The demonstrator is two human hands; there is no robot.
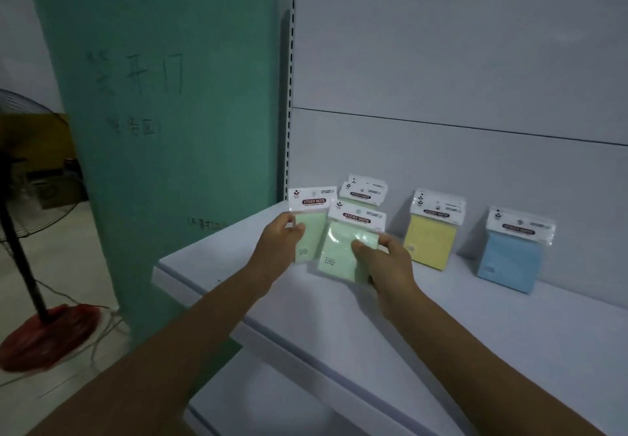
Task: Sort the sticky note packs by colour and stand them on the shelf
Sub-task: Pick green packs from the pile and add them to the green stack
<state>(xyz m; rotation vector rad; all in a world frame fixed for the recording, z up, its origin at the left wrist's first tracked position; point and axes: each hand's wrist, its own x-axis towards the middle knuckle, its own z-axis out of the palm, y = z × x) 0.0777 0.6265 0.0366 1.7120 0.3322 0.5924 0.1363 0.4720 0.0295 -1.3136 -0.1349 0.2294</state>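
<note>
My left hand (280, 243) grips one green sticky note pack (311, 228) by its left edge, held upright over the white shelf (492, 333). Just to its right and overlapping it, my right hand (380, 260) pinches a second green pack (343, 252) at its right side, slightly tilted. Behind these, more green packs (364, 192) lean against the back panel, only their white header cards showing. Further right stand the yellow packs (430, 240), and beyond them the blue packs (511, 260), both propped upright against the panel.
A teal pillar (170, 130) with handwriting rises left of the shelf beside a slotted upright (290, 96). A standing fan with a red base (47, 333) is on the floor at far left. A lower shelf (272, 401) juts out below.
</note>
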